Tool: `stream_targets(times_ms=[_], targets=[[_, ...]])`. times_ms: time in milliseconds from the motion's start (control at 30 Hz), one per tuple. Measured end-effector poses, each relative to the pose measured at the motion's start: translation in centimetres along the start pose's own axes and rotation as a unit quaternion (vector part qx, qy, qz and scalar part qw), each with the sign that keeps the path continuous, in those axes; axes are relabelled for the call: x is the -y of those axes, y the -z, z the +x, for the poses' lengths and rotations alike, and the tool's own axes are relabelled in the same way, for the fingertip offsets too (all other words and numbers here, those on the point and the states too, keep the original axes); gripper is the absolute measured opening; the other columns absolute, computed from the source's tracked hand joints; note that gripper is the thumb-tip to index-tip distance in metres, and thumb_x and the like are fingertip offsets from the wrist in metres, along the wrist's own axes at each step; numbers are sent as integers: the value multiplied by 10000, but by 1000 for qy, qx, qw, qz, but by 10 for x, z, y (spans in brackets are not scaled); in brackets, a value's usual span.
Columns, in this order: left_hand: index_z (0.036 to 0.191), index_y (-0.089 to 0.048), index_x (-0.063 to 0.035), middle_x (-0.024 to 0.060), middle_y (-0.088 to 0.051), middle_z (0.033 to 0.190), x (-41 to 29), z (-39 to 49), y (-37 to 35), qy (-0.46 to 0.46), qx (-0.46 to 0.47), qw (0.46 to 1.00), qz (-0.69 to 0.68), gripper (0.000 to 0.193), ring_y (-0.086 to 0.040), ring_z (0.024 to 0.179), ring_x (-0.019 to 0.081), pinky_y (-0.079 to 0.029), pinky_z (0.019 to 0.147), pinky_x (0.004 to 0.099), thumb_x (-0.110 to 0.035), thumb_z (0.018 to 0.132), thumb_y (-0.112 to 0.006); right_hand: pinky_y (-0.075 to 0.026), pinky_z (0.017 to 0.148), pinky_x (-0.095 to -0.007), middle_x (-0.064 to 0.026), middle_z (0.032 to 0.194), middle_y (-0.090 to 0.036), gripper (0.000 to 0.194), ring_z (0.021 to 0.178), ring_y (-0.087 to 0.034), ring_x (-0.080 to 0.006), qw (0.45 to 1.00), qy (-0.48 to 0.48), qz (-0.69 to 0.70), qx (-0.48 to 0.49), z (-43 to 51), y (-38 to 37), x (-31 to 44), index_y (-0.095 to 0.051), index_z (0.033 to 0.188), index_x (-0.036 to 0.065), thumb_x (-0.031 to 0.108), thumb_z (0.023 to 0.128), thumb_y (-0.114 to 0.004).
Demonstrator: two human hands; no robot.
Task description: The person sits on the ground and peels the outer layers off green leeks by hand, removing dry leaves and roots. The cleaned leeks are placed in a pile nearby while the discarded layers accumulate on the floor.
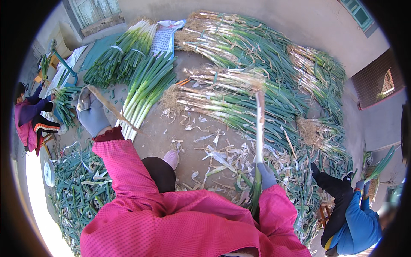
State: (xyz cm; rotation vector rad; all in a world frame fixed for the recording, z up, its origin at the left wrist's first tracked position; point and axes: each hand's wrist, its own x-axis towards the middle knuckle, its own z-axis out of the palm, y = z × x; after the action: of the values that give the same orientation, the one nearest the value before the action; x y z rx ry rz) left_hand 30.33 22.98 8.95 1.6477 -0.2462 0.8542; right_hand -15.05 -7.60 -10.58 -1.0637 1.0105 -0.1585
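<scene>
My right hand (267,176), in a grey glove, grips a long green onion (260,128) by its green part. The stalk stands upright in the view, with its white shaft and hairy roots pointing away from me and its leaves running down toward my lap. Out to the left, my left hand (93,114) is raised in a grey glove, its fingers closed on a strip of dry brown outer leaf (114,109). That strip trails down across my wrist. Just beyond my left hand lie clean white-stemmed green onions (144,93) on the ground.
Uncleaned green onions (237,99) lie heaped ahead, roots on. Tied bundles (118,54) rest at back left. Leaf scraps (80,186) pile at left and right. One person (35,115) sits at left holding green onions; another, in blue (359,221), sits at right holding one.
</scene>
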Motion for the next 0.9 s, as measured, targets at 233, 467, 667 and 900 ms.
stream_targets(times_ms=[233, 467, 667, 900], targets=[[944, -579, -7, -34, -389, 571, -85, -108, -114, 408, 345, 608, -587, 286, -327, 492, 75, -390, 587, 279, -284, 966, -508, -515, 687, -334, -101, 961, -633, 501, 820, -613, -211, 952, 171, 106, -231, -29, -6, 108, -541, 1175, 45, 426, 856, -604], [1103, -633, -61, 55, -627, 827, -124, -208, -132, 3, 686, 720, -104, 264, -600, 700, 109, -501, 649, 269, -174, 866, -608, -457, 677, -307, -61, 816, -581, 277, 741, -550, -166, 774, 420, 346, -324, -32, 9, 146, -631, 894, 18, 289, 841, -614], [989, -667, -49, 44, -622, 688, -121, -203, -142, 120, 664, 737, -37, 212, -553, 551, 80, -424, 456, 243, -214, 896, -572, -396, 942, -390, -145, 1145, -520, 486, 1048, -501, -257, 853, 380, 340, -113, -46, 45, 153, -485, 1224, -47, 307, 891, -496], [973, -667, -50, 74, -646, 762, -124, -216, -148, 40, 635, 768, -70, 192, -611, 633, 146, -486, 581, 274, -201, 871, -609, -416, 900, -379, -124, 1016, -548, 429, 977, -520, -240, 823, 408, 370, -139, -55, 44, 154, -539, 1072, -29, 346, 870, -492]])
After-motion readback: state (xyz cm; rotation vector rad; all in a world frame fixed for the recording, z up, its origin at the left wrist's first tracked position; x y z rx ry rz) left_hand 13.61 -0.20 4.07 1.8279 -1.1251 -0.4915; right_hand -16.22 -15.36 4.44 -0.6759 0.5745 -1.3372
